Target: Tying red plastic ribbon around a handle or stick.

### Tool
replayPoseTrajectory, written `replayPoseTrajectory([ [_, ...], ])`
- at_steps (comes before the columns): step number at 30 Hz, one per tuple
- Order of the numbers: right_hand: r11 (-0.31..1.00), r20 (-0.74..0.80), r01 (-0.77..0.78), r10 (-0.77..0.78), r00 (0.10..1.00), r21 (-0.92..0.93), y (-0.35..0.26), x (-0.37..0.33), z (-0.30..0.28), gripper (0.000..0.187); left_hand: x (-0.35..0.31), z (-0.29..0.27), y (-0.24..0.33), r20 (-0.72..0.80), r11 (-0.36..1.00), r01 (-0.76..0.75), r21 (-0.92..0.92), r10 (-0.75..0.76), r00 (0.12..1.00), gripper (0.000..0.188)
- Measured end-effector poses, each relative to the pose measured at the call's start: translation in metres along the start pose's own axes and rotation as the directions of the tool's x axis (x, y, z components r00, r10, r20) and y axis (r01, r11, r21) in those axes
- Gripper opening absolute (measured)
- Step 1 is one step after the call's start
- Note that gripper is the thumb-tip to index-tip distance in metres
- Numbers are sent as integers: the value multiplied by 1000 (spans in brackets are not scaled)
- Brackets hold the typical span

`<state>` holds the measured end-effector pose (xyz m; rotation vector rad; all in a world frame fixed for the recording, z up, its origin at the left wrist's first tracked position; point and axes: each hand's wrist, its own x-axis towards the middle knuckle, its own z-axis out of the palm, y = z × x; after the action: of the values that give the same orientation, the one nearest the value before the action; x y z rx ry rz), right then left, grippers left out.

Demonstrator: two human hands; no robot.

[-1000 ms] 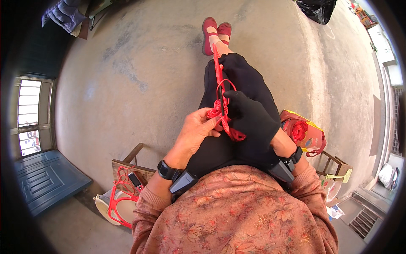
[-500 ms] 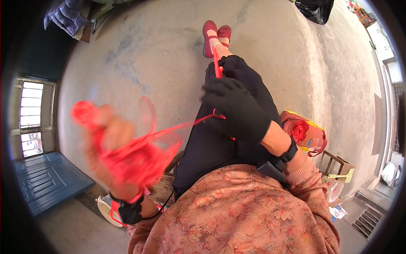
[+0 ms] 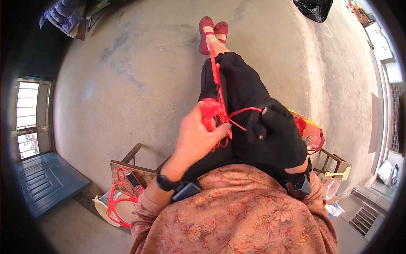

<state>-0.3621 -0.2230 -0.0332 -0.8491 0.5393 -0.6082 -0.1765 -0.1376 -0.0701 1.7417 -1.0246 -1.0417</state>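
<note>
My bare left hand (image 3: pixel 196 137) is closed on a bunched red cord (image 3: pixel 210 108), blurred at its upper end. It is beside a long, narrow red piece (image 3: pixel 216 76) that stands out above my black trousers, seen nearly edge-on, with cord wound along its lower part. My right hand (image 3: pixel 279 133), in a black glove with bare fingertips, is closed on a red strand (image 3: pixel 245 109) at its thumb side. Two strands run from the narrow piece toward the glove. How the piece is held up is hidden.
On the left, a wooden stool (image 3: pixel 144 174) carries a small phone (image 3: pixel 135 182) and loose red cord. A red open frame (image 3: pixel 113 207) lies by it on a round pale container. To the right are a red bag (image 3: pixel 313 135) and a wooden stand (image 3: pixel 334 163). A black plastic bag (image 3: pixel 314 9) lies far right.
My left hand has swung right and inward with the cord bundle, from out at the left to the narrow red piece. My gloved right hand has drawn back to the right, off the piece.
</note>
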Motion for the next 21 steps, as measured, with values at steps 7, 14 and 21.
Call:
replayPoseTrajectory([
  [7,913,-19,65,-79,997,-402,0,-10,1,10,4,5,-19,-58,997,1,77,3,998,40],
  [14,914,-218,-115,30,975,-388,29,40,-66,22,11,-64,-30,-270,940,-129,-317,41,962,30],
  [21,127,176,189,-108,979,-974,53,50,-22,22,18,-16,-40,151,710,-418,566,410,900,29],
])
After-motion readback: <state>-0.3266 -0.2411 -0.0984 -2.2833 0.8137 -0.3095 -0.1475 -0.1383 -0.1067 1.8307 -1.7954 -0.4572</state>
